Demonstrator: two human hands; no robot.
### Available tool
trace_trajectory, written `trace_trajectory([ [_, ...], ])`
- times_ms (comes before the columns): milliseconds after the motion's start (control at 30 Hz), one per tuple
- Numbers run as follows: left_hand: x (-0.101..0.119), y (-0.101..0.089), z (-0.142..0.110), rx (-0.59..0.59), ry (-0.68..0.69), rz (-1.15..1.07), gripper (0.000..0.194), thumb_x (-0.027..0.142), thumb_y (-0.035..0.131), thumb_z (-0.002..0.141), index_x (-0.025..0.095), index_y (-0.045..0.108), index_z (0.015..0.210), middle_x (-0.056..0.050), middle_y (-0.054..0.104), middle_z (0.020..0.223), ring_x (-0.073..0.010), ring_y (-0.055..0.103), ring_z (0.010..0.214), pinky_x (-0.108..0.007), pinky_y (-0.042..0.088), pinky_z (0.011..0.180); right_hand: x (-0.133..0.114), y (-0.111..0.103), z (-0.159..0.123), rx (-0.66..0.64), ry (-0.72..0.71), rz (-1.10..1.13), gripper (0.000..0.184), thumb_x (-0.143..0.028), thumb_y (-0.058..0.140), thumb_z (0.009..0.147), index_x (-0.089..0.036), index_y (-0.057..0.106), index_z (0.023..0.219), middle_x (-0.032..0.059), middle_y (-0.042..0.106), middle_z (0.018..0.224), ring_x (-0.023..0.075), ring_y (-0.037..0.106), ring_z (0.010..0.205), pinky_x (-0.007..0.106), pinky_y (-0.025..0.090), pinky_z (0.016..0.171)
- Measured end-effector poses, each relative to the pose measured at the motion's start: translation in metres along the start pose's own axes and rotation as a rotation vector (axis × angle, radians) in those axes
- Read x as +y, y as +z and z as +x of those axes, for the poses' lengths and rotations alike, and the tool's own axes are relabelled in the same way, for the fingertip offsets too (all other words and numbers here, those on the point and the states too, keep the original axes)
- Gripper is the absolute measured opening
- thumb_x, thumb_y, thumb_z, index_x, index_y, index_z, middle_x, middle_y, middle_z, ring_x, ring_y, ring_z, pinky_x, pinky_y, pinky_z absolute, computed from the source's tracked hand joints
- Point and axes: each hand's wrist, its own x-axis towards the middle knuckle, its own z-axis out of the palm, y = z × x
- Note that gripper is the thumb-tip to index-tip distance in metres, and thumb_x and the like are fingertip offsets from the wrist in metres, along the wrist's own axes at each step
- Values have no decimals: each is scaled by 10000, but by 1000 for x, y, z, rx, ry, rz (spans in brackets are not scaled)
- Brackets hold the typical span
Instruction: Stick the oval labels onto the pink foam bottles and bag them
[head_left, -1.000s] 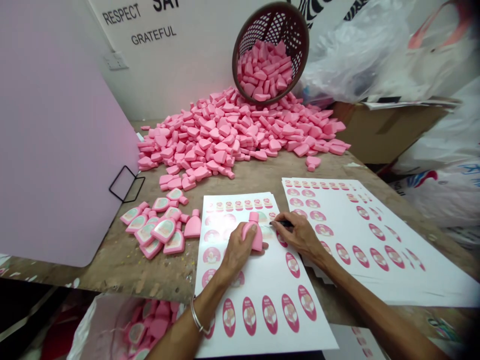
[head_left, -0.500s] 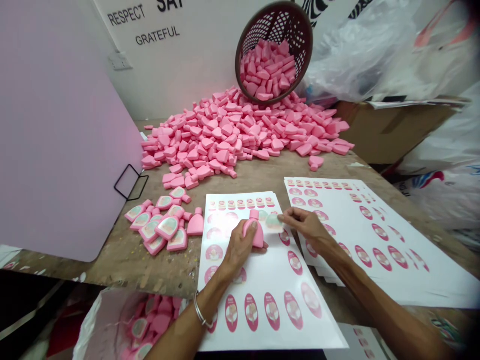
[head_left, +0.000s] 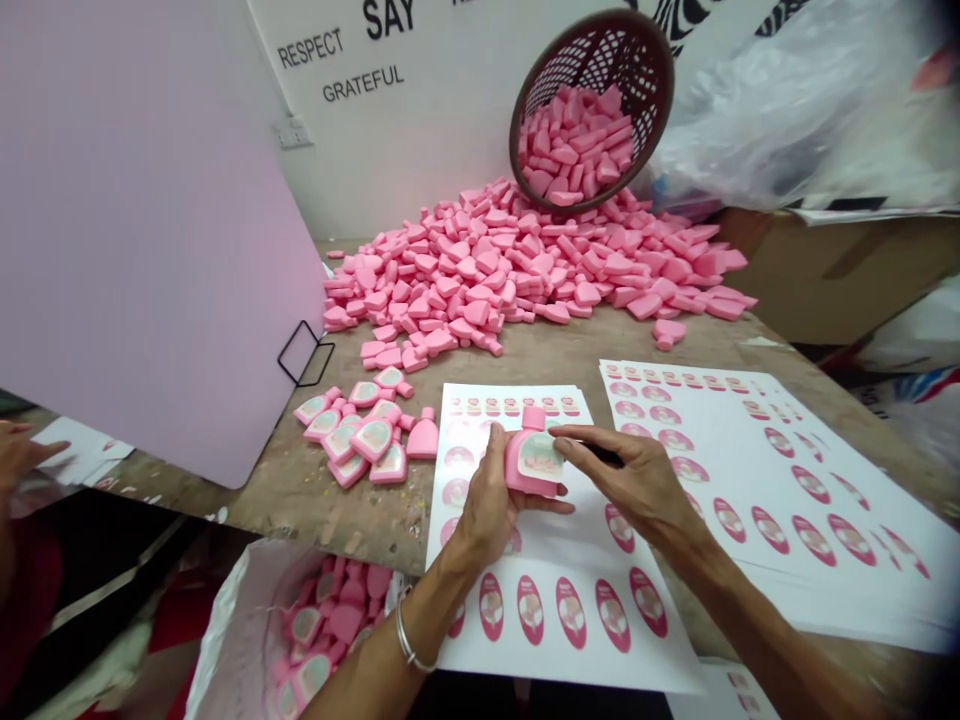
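Observation:
A small pink bottle (head_left: 534, 486) is held upright in my left hand (head_left: 491, 500), thumb along its left side and fingers behind it. Against the bottle's front lies a pale green sticker (head_left: 541, 456). My right hand (head_left: 622, 470) pinches the sticker's right edge between thumb and forefinger. Under both hands is a white sticker sheet (head_left: 555, 560) with pink oval and small round-topped labels. Left of the sheet lies a group of pink bottles with stickers on their fronts (head_left: 373, 438), beside a plain pink bottle (head_left: 424, 436).
A heap of plain pink bottles (head_left: 465, 270) spreads across the back, below a tipped brown basket (head_left: 649, 80). More sticker sheets (head_left: 720, 450) lie at right. A pale board (head_left: 165, 250) stands at left. Below the table edge is a white sack (head_left: 232, 620) of bottles. Another person's hand (head_left: 22, 450) shows far left.
My right hand has brought the sticker leftward onto the front of the bottle in my left hand. The view has shifted left, and another person's hand has come into sight.

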Motion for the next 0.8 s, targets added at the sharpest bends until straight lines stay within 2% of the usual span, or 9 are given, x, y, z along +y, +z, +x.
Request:
trace_trajectory([
  [200,1,-2,-3,-31,28,-9,569,577,363,918,96,643,1035,-101,691,849,-208,672,767,-386,588,718,-6,2,-4,4,-35,-14,297,-463,683,756,-221,768,906,52,752,878,218,685,784,328,555,702],
  [333,2,-2,-4,-30,42,-14,554,574,389,912,101,641,1052,-95,692,858,-205,668,780,-375,588,718,-5,3,-4,12,-54,-20,278,-449,687,760,-223,768,901,47,754,861,212,688,766,326,556,700],
  [533,2,-3,-2,-43,33,-27,571,569,338,932,102,644,1053,-95,690,855,-197,670,770,-372,589,721,-2,5,-2,21,-93,-38,280,-445,683,764,-224,767,915,48,754,850,208,685,744,331,555,684],
  [733,2,-2,-1,-59,12,-31,531,565,442,891,84,641,990,-102,668,822,-220,661,790,-389,592,703,-1,5,-2,46,-94,-40,260,-432,693,757,-225,767,896,40,750,834,189,671,716,309,545,660],
  [800,2,-3,-1,-78,21,-31,462,523,500,876,87,631,957,-96,652,822,-218,655,788,-393,593,696,-1,6,-1,52,-93,-37,259,-431,694,755,-226,764,898,39,749,844,186,666,719,305,539,657],
])
